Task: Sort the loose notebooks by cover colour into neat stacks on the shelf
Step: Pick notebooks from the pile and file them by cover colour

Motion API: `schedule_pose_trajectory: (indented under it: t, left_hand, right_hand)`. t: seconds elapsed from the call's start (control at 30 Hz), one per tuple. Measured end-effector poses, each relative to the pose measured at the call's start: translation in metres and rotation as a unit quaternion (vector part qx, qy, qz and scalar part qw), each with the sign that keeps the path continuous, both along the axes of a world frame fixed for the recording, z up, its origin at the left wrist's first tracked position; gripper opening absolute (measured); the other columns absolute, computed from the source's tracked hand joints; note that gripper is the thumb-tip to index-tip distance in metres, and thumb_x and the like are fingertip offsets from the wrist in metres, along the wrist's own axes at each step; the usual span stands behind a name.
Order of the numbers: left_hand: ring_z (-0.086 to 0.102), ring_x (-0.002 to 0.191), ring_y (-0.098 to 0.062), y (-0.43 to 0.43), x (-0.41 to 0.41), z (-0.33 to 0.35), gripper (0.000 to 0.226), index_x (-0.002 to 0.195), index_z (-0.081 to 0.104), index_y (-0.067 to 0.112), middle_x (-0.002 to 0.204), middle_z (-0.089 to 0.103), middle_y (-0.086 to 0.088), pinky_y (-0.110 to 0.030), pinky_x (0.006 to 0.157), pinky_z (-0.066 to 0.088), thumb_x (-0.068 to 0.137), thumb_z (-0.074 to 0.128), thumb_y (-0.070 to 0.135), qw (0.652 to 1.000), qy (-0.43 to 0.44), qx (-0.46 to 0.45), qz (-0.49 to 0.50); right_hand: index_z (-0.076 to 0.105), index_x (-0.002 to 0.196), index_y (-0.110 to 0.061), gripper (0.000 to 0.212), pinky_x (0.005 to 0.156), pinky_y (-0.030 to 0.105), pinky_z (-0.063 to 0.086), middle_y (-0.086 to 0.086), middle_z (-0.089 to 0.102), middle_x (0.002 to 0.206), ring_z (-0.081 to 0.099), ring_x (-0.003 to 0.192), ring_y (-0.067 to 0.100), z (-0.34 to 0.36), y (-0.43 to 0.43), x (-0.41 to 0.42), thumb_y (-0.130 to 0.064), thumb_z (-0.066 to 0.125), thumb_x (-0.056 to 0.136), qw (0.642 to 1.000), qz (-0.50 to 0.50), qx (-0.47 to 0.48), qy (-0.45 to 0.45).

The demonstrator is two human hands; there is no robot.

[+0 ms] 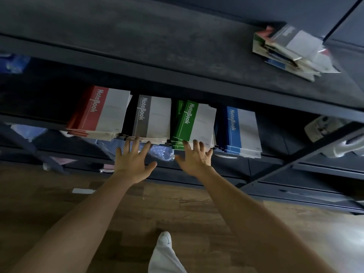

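Rear ends of the red stack (98, 113), grey stack (152, 119), green stack (194, 123) and blue stack (242, 131) on the shelf (275, 138) are hidden under the upper board (177, 79); the loose pile (291, 50) above is blurred. Both arms reach forward. Left hand (132, 162) and right hand (195, 160), fingers spread and holding nothing, touch the grey and green front edges

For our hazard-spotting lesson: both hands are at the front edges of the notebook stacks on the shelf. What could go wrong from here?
The green stack is fanned askew; a push from the right hand could spill books into the blue stack.
The left hand touches only the grey stack at its edge; an uneven push may skew it.
The loose pile on top might slide if the shelf is jolted.
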State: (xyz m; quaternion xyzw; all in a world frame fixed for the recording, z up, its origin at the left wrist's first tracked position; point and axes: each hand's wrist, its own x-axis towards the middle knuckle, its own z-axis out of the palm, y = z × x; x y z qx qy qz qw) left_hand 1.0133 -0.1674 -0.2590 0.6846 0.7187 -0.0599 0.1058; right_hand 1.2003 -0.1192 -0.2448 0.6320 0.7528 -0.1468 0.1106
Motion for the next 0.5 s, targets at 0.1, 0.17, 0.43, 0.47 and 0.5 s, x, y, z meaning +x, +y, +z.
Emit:
schedule_pose_trajectory:
  t: [0.1,0.17,0.43,0.47,0.5]
  left_hand:
    - [-0.002,0.144,-0.032,-0.03,-0.002,0.018,0.072,0.15,0.006,0.03,0.158,-0.003,-0.006,-0.053,0.112,0.015,0.092,0.034,0.06,1.0,0.004,0.02,-0.01]
    - [-0.001,0.144,-0.033,-0.052,-0.003,0.032,0.073,0.151,0.005,0.03,0.159,-0.003,-0.006,-0.052,0.112,0.015,0.092,0.034,0.061,0.999,0.014,0.033,-0.012]
    - [-0.003,0.145,-0.031,-0.109,-0.008,0.108,0.073,0.151,0.006,0.03,0.159,-0.005,-0.004,-0.05,0.113,0.016,0.091,0.032,0.063,0.996,-0.002,0.093,-0.014]
    - [-0.003,0.145,-0.031,-0.112,-0.007,0.119,0.074,0.151,0.005,0.03,0.159,-0.005,-0.004,-0.05,0.113,0.016,0.09,0.032,0.064,0.994,0.0,0.103,-0.018]
    - [-0.003,0.145,-0.031,-0.113,-0.006,0.13,0.074,0.151,0.004,0.03,0.159,-0.005,-0.004,-0.05,0.113,0.016,0.09,0.031,0.064,0.993,0.0,0.114,-0.023]
  right_hand:
    - [0.021,0.147,-0.027,0.063,0.11,0.059,0.012,0.009,0.015,0.153,0.011,0.141,0.034,0.014,-0.035,-0.003,-0.058,0.032,0.094,1.0,-0.016,0.013,-0.001]
    - [0.018,0.148,-0.03,0.064,0.11,0.06,0.01,0.008,0.011,0.155,0.008,0.143,0.034,0.025,-0.06,-0.005,-0.06,0.031,0.093,1.0,-0.015,0.013,-0.007]
    - [0.012,0.15,-0.032,0.069,0.11,0.063,0.004,0.006,-0.001,0.159,-0.003,0.145,0.036,0.107,-0.122,-0.006,-0.064,0.031,0.092,0.998,-0.026,0.062,-0.007]
    - [0.011,0.15,-0.033,0.069,0.111,0.063,0.004,0.006,-0.001,0.159,-0.003,0.145,0.036,0.12,-0.124,-0.004,-0.063,0.031,0.092,0.997,-0.031,0.074,-0.002]
    - [0.011,0.15,-0.033,0.068,0.111,0.064,0.003,0.006,0.0,0.159,-0.003,0.144,0.037,0.132,-0.126,-0.002,-0.063,0.031,0.092,0.996,-0.037,0.085,0.004]
